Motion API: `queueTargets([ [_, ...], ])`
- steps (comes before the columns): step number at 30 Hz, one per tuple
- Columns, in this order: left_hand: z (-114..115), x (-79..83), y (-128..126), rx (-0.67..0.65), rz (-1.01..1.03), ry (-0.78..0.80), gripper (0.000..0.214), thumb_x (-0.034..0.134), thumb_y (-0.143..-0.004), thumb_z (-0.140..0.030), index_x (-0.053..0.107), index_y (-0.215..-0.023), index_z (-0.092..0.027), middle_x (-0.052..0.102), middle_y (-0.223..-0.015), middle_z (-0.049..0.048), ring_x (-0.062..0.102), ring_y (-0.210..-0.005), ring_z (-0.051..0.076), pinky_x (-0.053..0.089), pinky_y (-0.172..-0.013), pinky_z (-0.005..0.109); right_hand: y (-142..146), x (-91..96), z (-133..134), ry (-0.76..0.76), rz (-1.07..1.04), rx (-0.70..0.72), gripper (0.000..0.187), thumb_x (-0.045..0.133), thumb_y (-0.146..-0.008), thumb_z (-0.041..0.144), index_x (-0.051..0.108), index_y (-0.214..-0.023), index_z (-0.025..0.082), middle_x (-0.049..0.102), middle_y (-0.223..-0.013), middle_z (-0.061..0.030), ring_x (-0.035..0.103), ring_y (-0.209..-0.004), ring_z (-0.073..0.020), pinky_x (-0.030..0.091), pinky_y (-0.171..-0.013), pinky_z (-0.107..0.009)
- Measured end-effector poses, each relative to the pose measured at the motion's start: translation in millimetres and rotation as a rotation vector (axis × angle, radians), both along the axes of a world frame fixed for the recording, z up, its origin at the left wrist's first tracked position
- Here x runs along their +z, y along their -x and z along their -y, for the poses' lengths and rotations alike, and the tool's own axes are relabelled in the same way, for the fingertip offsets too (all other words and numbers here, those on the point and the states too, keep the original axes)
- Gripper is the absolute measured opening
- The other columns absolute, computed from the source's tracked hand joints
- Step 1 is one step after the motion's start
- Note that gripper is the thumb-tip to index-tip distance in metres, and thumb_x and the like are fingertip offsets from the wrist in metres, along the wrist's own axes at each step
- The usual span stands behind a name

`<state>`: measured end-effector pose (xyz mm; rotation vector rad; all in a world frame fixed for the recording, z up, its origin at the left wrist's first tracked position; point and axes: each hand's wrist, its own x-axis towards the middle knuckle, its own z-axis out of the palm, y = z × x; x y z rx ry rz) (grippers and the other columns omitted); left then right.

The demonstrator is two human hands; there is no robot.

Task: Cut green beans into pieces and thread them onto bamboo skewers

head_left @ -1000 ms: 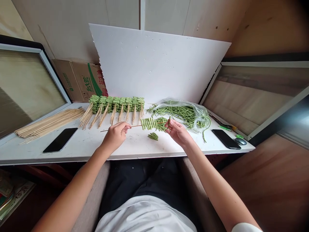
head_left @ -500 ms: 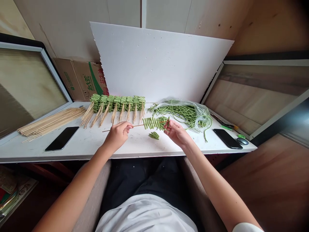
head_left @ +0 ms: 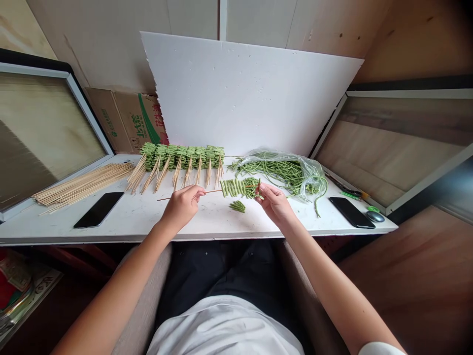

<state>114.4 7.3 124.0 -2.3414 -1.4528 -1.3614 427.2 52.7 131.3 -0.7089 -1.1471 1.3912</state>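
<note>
Where both hands meet: a bamboo skewer [head_left: 210, 191] carrying cut long beans [head_left: 236, 188]

The skewer is held roughly level over a white bench [head_left: 207, 222]. The left hand [head_left: 181, 209] is closed narrowly around it, gripping with thumb and bent fingers, with the bare end of the skewer projecting left beyond the hand. The cut long beans are packed crosswise along the skewer's right-hand portion.

The right hand [head_left: 275, 204] is also narrowly closed, its fingertips [head_left: 259, 190] at the far end of the bean stack. Those fingers partly hide that end; they appear to pinch the beans there, though the view does not fully confirm it.

A small loose stack of cut beans [head_left: 237, 206] lies on the bench just below the skewer, between the hands. Directly behind, a row of loaded skewers [head_left: 181, 158] rests against a white foam board [head_left: 251, 88], their bare ends pointing toward the person. To the right, a clear plastic bag [head_left: 281, 170] holds long whole beans, some trailing out onto the bench. A bundle of bare skewers [head_left: 83, 185] lies at the left, and a black smartphone sits on each side, at left [head_left: 98, 209] and right [head_left: 351, 212]. A cardboard box [head_left: 125, 121] stands behind the bench at left.
</note>
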Motion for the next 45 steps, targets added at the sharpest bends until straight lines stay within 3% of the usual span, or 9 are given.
queueTargets([
  [8, 1.8, 2.2, -1.7, 0.006, -0.038, 0.017, 0.034, 0.044, -0.087, -0.004, 0.073, -0.095, -0.019, 0.077, -0.090, 0.0070, 0.076, -0.085, 0.021, 0.059, -0.076, 0.029, 5.5, -1.7, 0.5, -0.026, -0.008, -0.093, 0.028, 0.096, -0.070, 0.045, 0.079, -0.076, 0.023, 0.068, -0.080, -0.0015, 0.057, -0.080, -0.0158, 0.044, -0.064, -0.029],
  [18, 3.9, 3.3, -3.4, 0.022, -0.086, -0.090, 0.038, 0.041, -0.083, 0.002, 0.071, -0.093, -0.018, 0.077, -0.089, 0.0058, 0.076, -0.084, 0.019, 0.057, -0.072, 0.026, 10.7, -7.3, 0.4, -0.010, 0.018, -0.208, 0.034, 0.099, -0.063, 0.049, 0.082, -0.078, 0.024, 0.072, -0.080, -0.0025, 0.058, -0.076, -0.0167, 0.044, -0.066, -0.033],
  [36, 2.3, 1.2, -1.9, 0.047, -0.132, -0.127, 0.038, 0.041, -0.080, 0.005, 0.070, -0.091, -0.018, 0.077, -0.086, 0.0051, 0.075, -0.078, 0.019, 0.054, -0.068, 0.026, 17.1, -19.4, -0.4, -0.014, -0.006, -0.219, 0.029, 0.098, -0.065, 0.045, 0.084, -0.080, 0.024, 0.072, -0.081, -0.0033, 0.061, -0.083, -0.0178, 0.043, -0.064, -0.029],
  [45, 0.3, 0.3, 1.7, 0.072, -0.164, -0.068, 0.035, 0.043, -0.080, 0.004, 0.068, -0.091, -0.019, 0.077, -0.088, 0.0058, 0.075, -0.080, 0.021, 0.054, -0.068, 0.028, 15.3, -26.1, 0.4, -0.099, 0.082, -0.204, 0.023, 0.091, -0.076, 0.046, 0.084, -0.086, 0.026, 0.073, -0.086, -0.0026, 0.059, -0.080, -0.0169, 0.046, -0.071, -0.032],
])
